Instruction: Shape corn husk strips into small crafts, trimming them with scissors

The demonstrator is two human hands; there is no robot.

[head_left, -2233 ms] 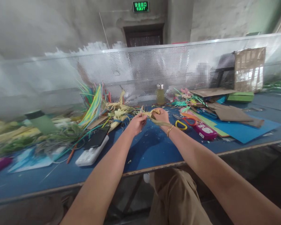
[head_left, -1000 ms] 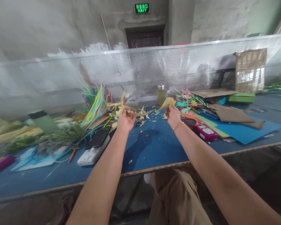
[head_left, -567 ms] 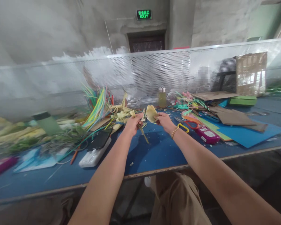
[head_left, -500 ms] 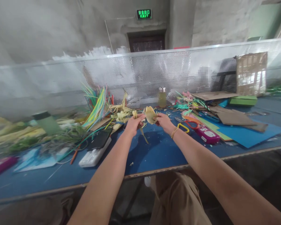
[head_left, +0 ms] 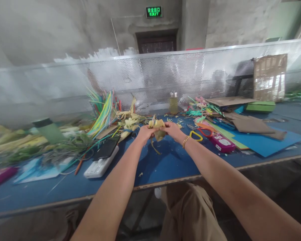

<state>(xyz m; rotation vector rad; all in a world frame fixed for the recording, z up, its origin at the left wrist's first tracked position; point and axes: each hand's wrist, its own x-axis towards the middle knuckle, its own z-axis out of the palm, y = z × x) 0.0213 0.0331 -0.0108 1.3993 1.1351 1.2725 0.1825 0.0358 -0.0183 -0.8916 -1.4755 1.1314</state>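
In the middle of the view, over the blue table (head_left: 153,169), a pale yellow dried corn husk (head_left: 160,134) is held up between both hands. My left hand (head_left: 145,133) pinches its left side, and a thin strip dangles below toward the tabletop. My right hand (head_left: 173,130), with a gold bracelet at the wrist, closes on the right side. The fingertips of the two hands are nearly together, and the husk partly hides them. Just behind and left lies a heap of similar dried husks (head_left: 130,123).
Right of my hands lie scissors with red handles (head_left: 206,132), a yellow-handled tool (head_left: 196,136), a purple box (head_left: 222,143) and blue card (head_left: 261,149). Left are a white power strip-like block (head_left: 101,167), a dark phone (head_left: 106,149) and pipe cleaners (head_left: 106,112). A bottle (head_left: 174,103) stands behind.
My hands have come closer together. The husk piece that stood up at the right hand is now folded in between both hands, lower down.
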